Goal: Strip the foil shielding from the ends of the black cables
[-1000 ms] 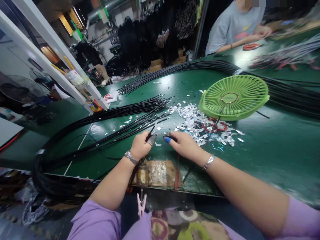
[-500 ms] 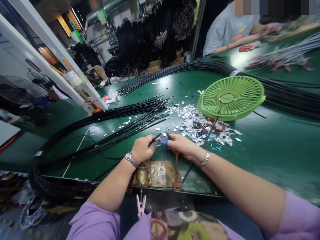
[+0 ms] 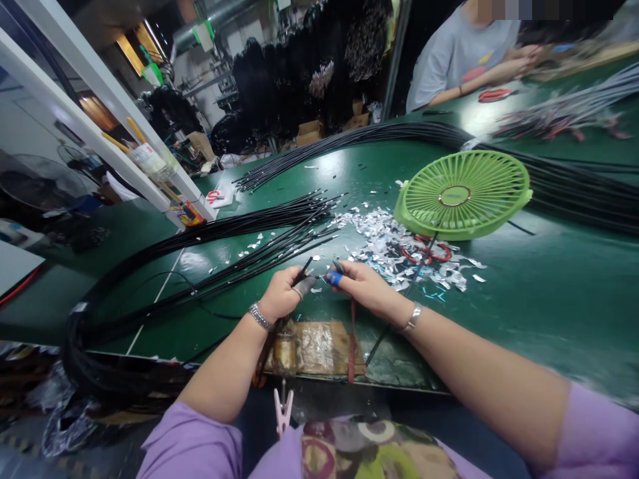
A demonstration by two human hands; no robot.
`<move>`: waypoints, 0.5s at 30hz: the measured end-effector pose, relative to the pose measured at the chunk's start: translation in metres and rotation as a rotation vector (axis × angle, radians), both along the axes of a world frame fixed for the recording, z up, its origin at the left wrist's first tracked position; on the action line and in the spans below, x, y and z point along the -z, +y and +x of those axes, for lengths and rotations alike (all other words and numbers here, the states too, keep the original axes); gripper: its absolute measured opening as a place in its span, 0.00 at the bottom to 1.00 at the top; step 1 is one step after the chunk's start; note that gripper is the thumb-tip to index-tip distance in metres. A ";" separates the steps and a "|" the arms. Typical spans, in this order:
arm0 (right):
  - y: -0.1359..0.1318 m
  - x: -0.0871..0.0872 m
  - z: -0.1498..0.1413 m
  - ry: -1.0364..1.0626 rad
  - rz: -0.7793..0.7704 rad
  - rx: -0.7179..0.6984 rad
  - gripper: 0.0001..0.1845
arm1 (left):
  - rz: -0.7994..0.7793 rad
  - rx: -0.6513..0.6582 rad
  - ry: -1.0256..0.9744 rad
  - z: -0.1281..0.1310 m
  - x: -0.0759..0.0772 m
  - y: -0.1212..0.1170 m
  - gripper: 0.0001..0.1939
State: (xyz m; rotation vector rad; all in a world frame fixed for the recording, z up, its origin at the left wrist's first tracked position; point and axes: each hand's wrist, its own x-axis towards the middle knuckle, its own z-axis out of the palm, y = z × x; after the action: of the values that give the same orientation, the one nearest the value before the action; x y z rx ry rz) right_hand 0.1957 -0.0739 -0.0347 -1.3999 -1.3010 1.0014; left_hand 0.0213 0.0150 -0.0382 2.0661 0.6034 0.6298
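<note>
My left hand [image 3: 282, 294] is closed around a black cable [image 3: 302, 269], its short end sticking up past the thumb. A grey cover wraps one of that hand's fingers. Just to the right, my right hand [image 3: 368, 290] is pinched shut, with blue tape [image 3: 334, 278] around its thumb. Something small and dark shows at its fingertips, too blurred to name. A thin bluish strand [image 3: 322, 277] lies between the two hands. Beyond them are a bundle of black cables [image 3: 269, 214] and a heap of silvery scraps [image 3: 374, 233].
A green fan [image 3: 462, 193] stands over the scraps, with red-handled scissors [image 3: 442, 253] partly beneath it. A small jar [image 3: 284, 352] and a taped cardboard piece [image 3: 322, 349] sit at the near edge. More black cables [image 3: 389, 130] curve behind. A co-worker [image 3: 464, 56] sits far right.
My hands have drawn slightly apart. The cable end in my left hand has shifted left and points more upward.
</note>
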 end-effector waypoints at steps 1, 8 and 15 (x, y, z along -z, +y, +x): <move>0.000 0.001 0.000 -0.013 0.015 0.000 0.18 | 0.006 0.020 0.012 0.000 -0.001 -0.001 0.20; 0.000 0.005 -0.003 -0.397 0.187 0.073 0.09 | 0.104 0.213 0.128 0.002 -0.002 -0.005 0.20; -0.003 0.002 -0.002 -0.573 0.166 0.197 0.14 | 0.136 -0.064 0.069 0.001 0.004 -0.001 0.15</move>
State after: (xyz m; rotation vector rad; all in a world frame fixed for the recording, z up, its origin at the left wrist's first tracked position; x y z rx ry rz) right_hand 0.1940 -0.0764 -0.0362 -1.7119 -1.5703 0.3535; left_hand 0.0224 0.0135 -0.0418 2.2099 0.6858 0.6543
